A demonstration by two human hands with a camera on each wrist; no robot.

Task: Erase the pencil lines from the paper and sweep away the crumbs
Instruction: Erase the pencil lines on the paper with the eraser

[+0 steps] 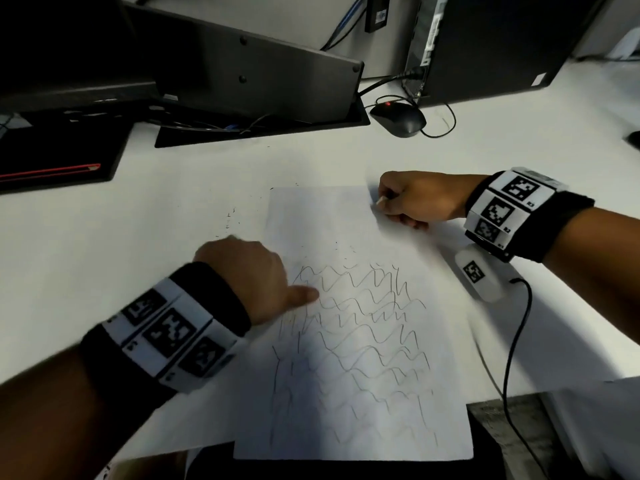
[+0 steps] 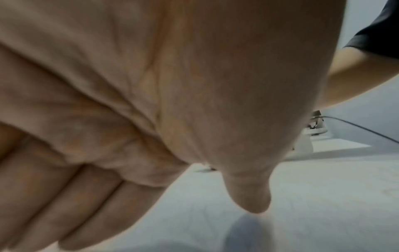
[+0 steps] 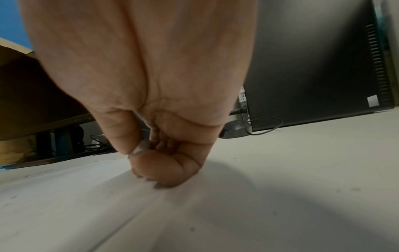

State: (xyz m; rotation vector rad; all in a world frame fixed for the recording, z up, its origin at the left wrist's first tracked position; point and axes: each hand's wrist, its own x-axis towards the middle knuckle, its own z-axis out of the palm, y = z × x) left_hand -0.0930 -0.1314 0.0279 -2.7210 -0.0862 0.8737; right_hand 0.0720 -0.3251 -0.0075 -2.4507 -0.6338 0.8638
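Note:
A white sheet of paper (image 1: 332,220) lies on the desk, wavy pencil lines (image 1: 360,344) covering its lower two thirds; the top part is blank. Dark eraser crumbs (image 1: 232,216) are scattered on the desk left of the sheet's top edge, and a few sit on the paper. My left hand (image 1: 249,271) is at the sheet's left edge, blurred, palm down with straight fingers and the thumb stretched over the lines. My right hand (image 1: 412,199) rests at the sheet's top right corner, curled, pinching a small white eraser (image 1: 380,200) between thumb and finger. The eraser (image 3: 140,148) barely shows.
A monitor base (image 1: 263,126) and a black pad with a red pencil (image 1: 52,171) stand at the back left. A black mouse (image 1: 398,119) and a computer tower (image 1: 485,43) are at the back right. A white tagged device (image 1: 481,271) with a cable lies right of the paper.

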